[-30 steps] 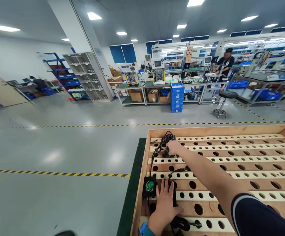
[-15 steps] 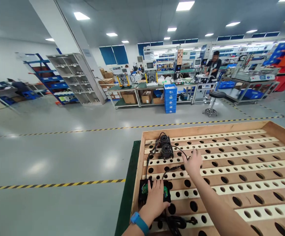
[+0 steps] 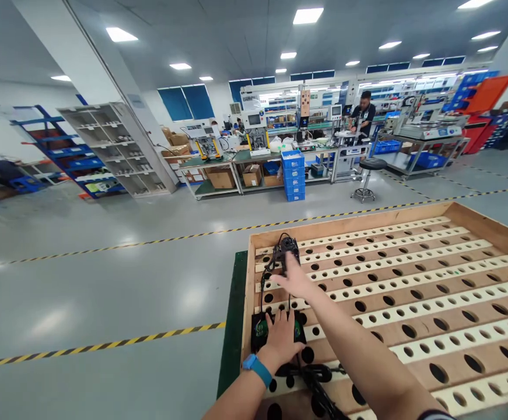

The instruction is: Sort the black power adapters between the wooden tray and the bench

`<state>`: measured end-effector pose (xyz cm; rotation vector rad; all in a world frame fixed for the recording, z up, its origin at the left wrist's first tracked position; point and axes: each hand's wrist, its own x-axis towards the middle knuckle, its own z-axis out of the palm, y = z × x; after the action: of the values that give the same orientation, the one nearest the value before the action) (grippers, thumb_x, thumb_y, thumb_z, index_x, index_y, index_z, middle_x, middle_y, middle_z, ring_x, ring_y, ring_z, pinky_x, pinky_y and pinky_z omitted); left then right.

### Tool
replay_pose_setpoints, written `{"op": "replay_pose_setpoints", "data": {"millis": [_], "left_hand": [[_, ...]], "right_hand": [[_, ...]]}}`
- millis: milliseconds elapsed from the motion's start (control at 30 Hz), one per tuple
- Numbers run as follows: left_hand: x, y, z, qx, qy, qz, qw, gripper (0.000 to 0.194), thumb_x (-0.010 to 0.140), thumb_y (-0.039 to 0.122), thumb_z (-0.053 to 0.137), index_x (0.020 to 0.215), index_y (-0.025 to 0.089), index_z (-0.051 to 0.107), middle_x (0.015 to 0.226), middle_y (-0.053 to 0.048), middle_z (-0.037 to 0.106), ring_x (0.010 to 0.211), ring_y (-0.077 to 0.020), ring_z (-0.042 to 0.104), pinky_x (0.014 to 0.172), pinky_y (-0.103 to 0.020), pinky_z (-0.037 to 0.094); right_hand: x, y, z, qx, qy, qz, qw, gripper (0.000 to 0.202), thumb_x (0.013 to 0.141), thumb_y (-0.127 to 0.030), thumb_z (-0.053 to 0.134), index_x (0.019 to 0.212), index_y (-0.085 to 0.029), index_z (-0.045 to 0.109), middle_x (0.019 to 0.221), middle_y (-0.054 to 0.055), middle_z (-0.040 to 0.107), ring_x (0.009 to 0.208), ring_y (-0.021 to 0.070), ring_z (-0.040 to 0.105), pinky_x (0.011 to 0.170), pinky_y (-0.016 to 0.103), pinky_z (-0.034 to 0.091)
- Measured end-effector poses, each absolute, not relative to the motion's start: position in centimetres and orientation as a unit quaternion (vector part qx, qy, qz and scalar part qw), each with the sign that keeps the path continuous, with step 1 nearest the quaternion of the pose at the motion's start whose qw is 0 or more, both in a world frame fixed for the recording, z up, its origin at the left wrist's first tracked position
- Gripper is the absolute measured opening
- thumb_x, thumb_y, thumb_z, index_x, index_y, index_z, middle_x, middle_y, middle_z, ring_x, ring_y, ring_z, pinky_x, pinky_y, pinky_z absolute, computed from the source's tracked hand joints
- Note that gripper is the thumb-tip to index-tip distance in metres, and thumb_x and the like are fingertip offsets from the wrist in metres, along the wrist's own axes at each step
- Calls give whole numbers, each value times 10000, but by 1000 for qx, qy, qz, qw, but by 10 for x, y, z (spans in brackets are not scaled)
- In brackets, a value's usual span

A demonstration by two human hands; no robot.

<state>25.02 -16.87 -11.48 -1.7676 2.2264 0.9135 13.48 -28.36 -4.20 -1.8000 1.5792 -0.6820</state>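
Lower centre: left hand (image 3: 282,337) splayed on black boxes (image 3: 258,337); right hand (image 3: 297,281), hold unclear, at finned unit (image 3: 287,244); snagged cable (image 3: 272,264) could drag it.

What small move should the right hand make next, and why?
Perhaps steady the black motor: the right hand is right at it, thumb spread, though contact is unclear, and cable lies alongside. The left hand rests across the black casing.

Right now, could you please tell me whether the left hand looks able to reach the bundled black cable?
Probably yes: the bundled black cable lies mostly uncovered beside the left hand, though that hand is spread over the black boxes.
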Motion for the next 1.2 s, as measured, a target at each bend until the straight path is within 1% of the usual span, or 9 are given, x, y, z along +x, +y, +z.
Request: {"op": "replay_pose_setpoints", "data": {"millis": [133,300,400,500,600,833,933,1067,1200], "left_hand": [[252,-167,-114,-579,758,294,66,954,759,521,582,1591,191,250,1667,-164,235,1539,-428,125,1209,-682,28],[258,-175,-111,-570,764,283,103,1006,760,546,585,1577,66,247,1559,-276,385,1496,-440,251,1222,-645,32],[261,-181,-107,-560,765,294,121,1096,690,549,668,1573,53,248,1539,-302,392,1477,-461,272,1209,-665,73],[261,-184,-104,-556,767,297,121,1080,691,534,682,1568,63,261,1527,-302,400,1460,-471,287,1188,-687,126],[260,-181,-98,-555,773,288,110,991,755,525,634,1563,79,275,1486,-271,449,1445,-443,314,1201,-648,137],[255,-175,-86,-571,769,289,13,890,840,598,525,1531,76,322,1369,-227,556,1327,-378,461,1185,-528,239],[252,-177,-92,-598,757,263,3,879,829,576,554,1514,66,350,1361,-229,562,1328,-384,459,1197,-552,198],[254,-182,-108,-623,748,229,-8,898,814,566,591,1526,75,351,1428,-235,518,1381,-391,416,1213,-572,162],[260,-185,-124,-628,746,222,4,905,801,536,632,1547,113,343,1511,-233,454,1459,-416,318,1230,-608,92]], "right_hand": [[144,-230,-31,-756,466,-246,389,593,878,-367,658,1415,-133,562,1554,158,430,1420,286,429,1154,374,384],[76,-89,-82,-668,600,-229,377,348,896,-379,586,1206,-253,681,1214,110,690,1158,309,634,1031,451,501],[48,-17,-121,-648,637,-151,389,538,727,-413,764,1222,-225,667,1276,147,643,1183,357,607,1036,479,496],[47,10,-136,-662,640,-116,373,509,746,-236,671,1255,-232,649,1317,134,619,1230,336,576,1080,466,462],[50,2,-116,-674,628,-119,369,442,788,-126,520,1186,-245,669,1165,101,669,1109,279,631,985,407,508],[-4,-67,-40,-707,613,-65,347,245,755,-163,578,932,-249,725,914,52,682,875,242,651,787,336,497],[-17,-129,-61,-633,695,-92,329,243,779,-277,660,999,-197,727,967,86,714,932,275,669,836,362,515],[3,-219,-111,-575,769,-170,223,406,786,-295,689,1143,-104,669,1267,206,634,1275,353,537,1083,448,414],[31,-261,-131,-600,739,-224,207,223,873,-281,564,1016,-140,660,1164,185,679,1191,326,589,1043,432,443]]}}
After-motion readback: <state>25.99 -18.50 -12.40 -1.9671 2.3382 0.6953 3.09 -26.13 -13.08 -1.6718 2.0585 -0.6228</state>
